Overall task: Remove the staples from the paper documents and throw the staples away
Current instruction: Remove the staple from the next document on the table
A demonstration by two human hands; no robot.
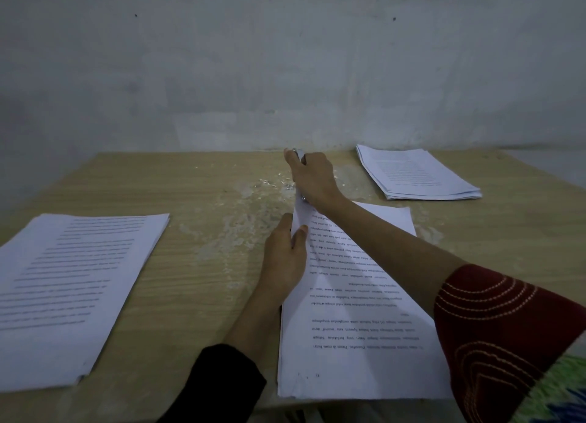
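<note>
The document point(355, 296) lies on the counter point(206, 264). At its far corner the right hand point(312, 178) grips a metal staple remover point(300, 154). The left hand point(285, 254) pinches the document's edge just beside. Recommend a steady, straight pull with the paper held taut.

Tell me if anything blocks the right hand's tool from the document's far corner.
Nothing visible does. The right hand grips the metal tool right at the far corner of the document; the left hand holds the paper's edge just short of it. The staple itself is hidden by the right hand.

Left stack point(69, 296), centre document point(355, 311), far-right stack point(415, 175): white printed paper
</note>
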